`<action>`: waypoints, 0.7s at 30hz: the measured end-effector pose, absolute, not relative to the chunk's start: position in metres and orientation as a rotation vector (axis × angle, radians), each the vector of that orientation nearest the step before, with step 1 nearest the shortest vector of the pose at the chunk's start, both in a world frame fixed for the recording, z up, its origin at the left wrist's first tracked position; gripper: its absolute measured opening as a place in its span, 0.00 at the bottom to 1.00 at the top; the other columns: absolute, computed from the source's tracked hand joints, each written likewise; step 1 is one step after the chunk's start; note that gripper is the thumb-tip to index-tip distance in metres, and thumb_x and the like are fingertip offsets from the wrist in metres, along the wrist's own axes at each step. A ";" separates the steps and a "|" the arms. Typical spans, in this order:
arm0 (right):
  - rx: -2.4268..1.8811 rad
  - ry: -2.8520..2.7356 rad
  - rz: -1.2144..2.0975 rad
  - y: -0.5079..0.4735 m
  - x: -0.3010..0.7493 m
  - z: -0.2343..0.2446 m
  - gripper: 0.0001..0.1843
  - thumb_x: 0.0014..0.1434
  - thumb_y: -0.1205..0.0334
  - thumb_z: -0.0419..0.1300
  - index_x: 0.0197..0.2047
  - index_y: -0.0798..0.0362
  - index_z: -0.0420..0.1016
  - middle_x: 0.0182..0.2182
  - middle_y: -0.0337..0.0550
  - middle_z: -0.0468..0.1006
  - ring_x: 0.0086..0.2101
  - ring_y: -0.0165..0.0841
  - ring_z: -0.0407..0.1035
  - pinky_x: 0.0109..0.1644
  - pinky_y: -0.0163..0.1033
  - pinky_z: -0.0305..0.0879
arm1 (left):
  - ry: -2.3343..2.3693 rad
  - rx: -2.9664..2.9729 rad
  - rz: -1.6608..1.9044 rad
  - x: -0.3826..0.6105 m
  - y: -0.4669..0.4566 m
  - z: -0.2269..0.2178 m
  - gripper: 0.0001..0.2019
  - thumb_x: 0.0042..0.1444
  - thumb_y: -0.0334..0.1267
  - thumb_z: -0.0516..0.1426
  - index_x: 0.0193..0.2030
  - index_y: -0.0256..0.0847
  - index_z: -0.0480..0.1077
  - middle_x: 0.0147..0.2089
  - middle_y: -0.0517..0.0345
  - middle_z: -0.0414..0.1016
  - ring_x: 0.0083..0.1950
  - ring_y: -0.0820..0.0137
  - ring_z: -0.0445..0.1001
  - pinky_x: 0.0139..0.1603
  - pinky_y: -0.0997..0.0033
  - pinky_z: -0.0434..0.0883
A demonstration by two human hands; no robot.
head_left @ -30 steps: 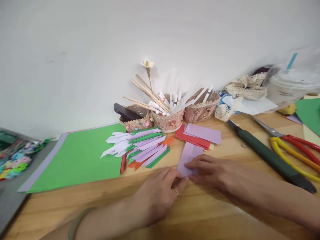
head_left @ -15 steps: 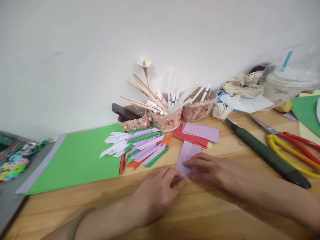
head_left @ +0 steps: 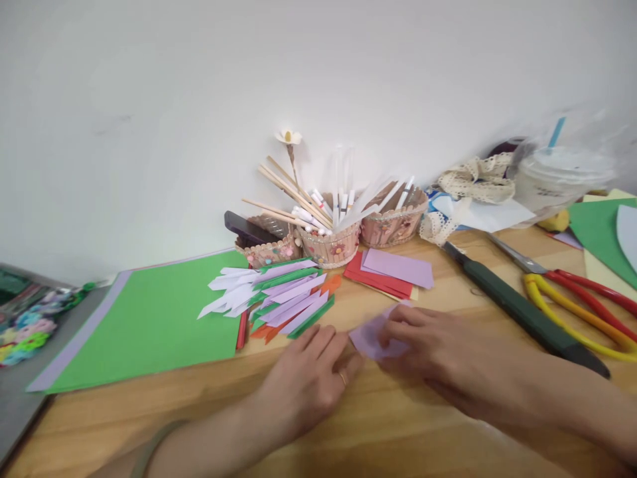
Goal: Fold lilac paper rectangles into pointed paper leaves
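Note:
A small lilac paper piece (head_left: 368, 337) lies on the wooden table (head_left: 398, 431) in front of me. My right hand (head_left: 428, 345) rests on its right part, fingers curled and pressing it down. My left hand (head_left: 308, 378) lies flat beside its left edge, fingers stretched toward it, a ring on one finger. Just behind, a pile of folded lilac, green and white paper strips (head_left: 279, 295) lies next to a green sheet (head_left: 154, 318). A stack of red and lilac paper rectangles (head_left: 393, 272) sits further back.
Three small stick-built baskets (head_left: 331, 245) hold pens and wooden sticks by the wall. A dark green utility knife (head_left: 517, 305) and red and yellow scissors (head_left: 587, 305) lie to the right. A lidded plastic cup (head_left: 557, 179), lace ribbon (head_left: 472, 179) and green paper (head_left: 597, 229) sit at the back right.
The lilac piece, long and upright before, now looks shorter and turned sideways under my right hand. My left hand has slid slightly back from it.

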State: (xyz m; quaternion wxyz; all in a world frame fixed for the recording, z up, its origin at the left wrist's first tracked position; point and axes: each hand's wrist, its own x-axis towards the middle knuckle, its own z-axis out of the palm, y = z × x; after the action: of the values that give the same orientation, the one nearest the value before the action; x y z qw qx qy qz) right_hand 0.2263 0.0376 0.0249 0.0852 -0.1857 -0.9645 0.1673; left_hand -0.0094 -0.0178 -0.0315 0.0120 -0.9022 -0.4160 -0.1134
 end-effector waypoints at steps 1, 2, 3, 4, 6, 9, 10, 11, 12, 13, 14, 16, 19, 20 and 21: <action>-0.530 -2.916 0.567 0.035 0.224 0.027 0.10 0.56 0.74 0.54 0.33 0.51 0.73 0.38 0.41 0.74 0.39 0.34 0.64 0.44 0.42 0.63 | -1.287 -2.780 -0.344 -0.010 -0.017 -0.031 0.07 0.66 0.34 0.49 0.45 0.43 0.67 0.44 0.55 0.71 0.48 0.65 0.70 0.50 0.63 0.69; -0.519 -2.946 0.627 0.032 0.222 0.029 0.11 0.55 0.75 0.53 0.35 0.52 0.72 0.39 0.42 0.73 0.40 0.35 0.63 0.45 0.43 0.63 | -1.276 -2.753 -0.333 -0.010 -0.017 -0.030 0.07 0.66 0.34 0.49 0.45 0.43 0.67 0.43 0.54 0.71 0.48 0.65 0.70 0.50 0.63 0.69; -0.515 -2.956 0.686 0.030 0.220 0.030 0.12 0.55 0.75 0.52 0.37 0.52 0.72 0.40 0.43 0.73 0.40 0.36 0.63 0.45 0.44 0.62 | -1.256 -2.737 -0.320 -0.010 -0.017 -0.028 0.07 0.66 0.33 0.49 0.47 0.42 0.67 0.43 0.54 0.72 0.48 0.64 0.71 0.49 0.63 0.69; -0.516 -2.944 0.740 0.028 0.219 0.030 0.12 0.56 0.75 0.52 0.39 0.52 0.72 0.40 0.44 0.72 0.40 0.36 0.63 0.45 0.43 0.62 | -1.235 -2.733 -0.311 -0.010 -0.017 -0.027 0.08 0.65 0.33 0.50 0.48 0.42 0.66 0.43 0.54 0.72 0.48 0.64 0.71 0.49 0.63 0.70; -0.517 -2.897 0.853 0.026 0.217 0.030 0.13 0.58 0.74 0.52 0.43 0.52 0.72 0.40 0.44 0.72 0.41 0.35 0.63 0.46 0.42 0.63 | -1.209 -2.764 -0.326 -0.009 -0.017 -0.025 0.09 0.66 0.32 0.49 0.50 0.42 0.65 0.43 0.55 0.73 0.47 0.65 0.71 0.48 0.64 0.71; -0.543 -2.836 0.946 0.024 0.213 0.027 0.13 0.62 0.71 0.50 0.46 0.53 0.71 0.40 0.45 0.73 0.42 0.34 0.64 0.48 0.41 0.63 | -1.276 -2.867 -0.435 -0.007 -0.016 -0.023 0.09 0.68 0.34 0.46 0.48 0.41 0.66 0.43 0.57 0.74 0.45 0.70 0.72 0.48 0.69 0.71; -0.559 -2.837 0.943 0.024 0.212 0.026 0.12 0.63 0.71 0.50 0.46 0.53 0.71 0.41 0.45 0.72 0.43 0.34 0.64 0.48 0.41 0.63 | -1.290 -2.893 -0.474 -0.006 -0.016 -0.022 0.11 0.68 0.34 0.45 0.47 0.40 0.66 0.43 0.57 0.74 0.45 0.71 0.72 0.49 0.70 0.71; -0.574 -2.844 0.931 0.024 0.212 0.025 0.11 0.63 0.70 0.51 0.46 0.53 0.71 0.41 0.45 0.72 0.43 0.34 0.63 0.48 0.41 0.63 | -1.278 -2.911 -0.495 -0.005 -0.016 -0.022 0.12 0.69 0.35 0.43 0.47 0.39 0.67 0.43 0.57 0.74 0.44 0.72 0.72 0.49 0.71 0.71; -0.581 -2.853 0.916 0.023 0.211 0.025 0.11 0.63 0.70 0.51 0.46 0.53 0.71 0.41 0.45 0.72 0.43 0.34 0.63 0.47 0.41 0.63 | -1.253 -2.913 -0.506 -0.005 -0.016 -0.022 0.13 0.69 0.35 0.42 0.46 0.39 0.67 0.43 0.57 0.75 0.44 0.72 0.72 0.50 0.71 0.70; -0.585 -2.858 0.903 0.023 0.211 0.024 0.10 0.63 0.69 0.52 0.45 0.53 0.71 0.41 0.44 0.72 0.43 0.34 0.64 0.47 0.40 0.63 | -1.209 -2.909 -0.497 -0.005 -0.016 -0.022 0.14 0.69 0.34 0.41 0.47 0.38 0.67 0.43 0.56 0.75 0.45 0.72 0.72 0.50 0.71 0.70; -0.584 -2.856 0.892 0.023 0.211 0.024 0.10 0.63 0.69 0.52 0.45 0.53 0.71 0.41 0.44 0.73 0.43 0.34 0.64 0.46 0.40 0.63 | -1.152 -2.903 -0.474 -0.006 -0.015 -0.022 0.15 0.69 0.33 0.41 0.47 0.37 0.67 0.44 0.56 0.75 0.45 0.72 0.72 0.50 0.70 0.70; -0.562 -2.841 0.868 0.023 0.211 0.023 0.10 0.63 0.69 0.52 0.46 0.53 0.72 0.41 0.44 0.73 0.43 0.34 0.65 0.47 0.39 0.63 | -1.044 -2.886 -0.395 -0.009 -0.014 -0.022 0.14 0.69 0.31 0.42 0.50 0.35 0.67 0.46 0.54 0.75 0.47 0.70 0.71 0.53 0.68 0.68; -0.712 -2.779 0.741 0.028 0.213 0.020 0.12 0.63 0.71 0.50 0.43 0.53 0.73 0.38 0.43 0.75 0.39 0.33 0.68 0.42 0.38 0.65 | -0.919 -2.846 -0.263 -0.015 -0.012 -0.023 0.14 0.67 0.30 0.45 0.55 0.35 0.65 0.51 0.53 0.74 0.52 0.67 0.69 0.58 0.62 0.64; -0.820 -2.745 0.661 0.030 0.214 0.017 0.12 0.64 0.70 0.49 0.41 0.53 0.74 0.36 0.43 0.75 0.36 0.33 0.69 0.39 0.37 0.65 | -0.905 -2.828 -0.240 -0.017 -0.011 -0.022 0.14 0.67 0.30 0.46 0.56 0.35 0.65 0.53 0.52 0.73 0.54 0.66 0.68 0.59 0.61 0.62; -0.939 -2.707 0.576 0.032 0.215 0.014 0.12 0.64 0.69 0.49 0.39 0.54 0.74 0.34 0.44 0.74 0.34 0.33 0.69 0.37 0.38 0.64 | -0.898 -2.814 -0.228 -0.019 -0.011 -0.022 0.14 0.66 0.30 0.46 0.56 0.35 0.64 0.54 0.52 0.73 0.54 0.66 0.68 0.60 0.60 0.62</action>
State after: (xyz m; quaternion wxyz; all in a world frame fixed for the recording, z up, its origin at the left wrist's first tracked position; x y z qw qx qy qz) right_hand 0.2146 0.0320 0.0142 0.1095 -0.3193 -0.9207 0.1961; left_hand -0.0187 -0.0107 -0.0222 0.0891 -0.9460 -0.3020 -0.0765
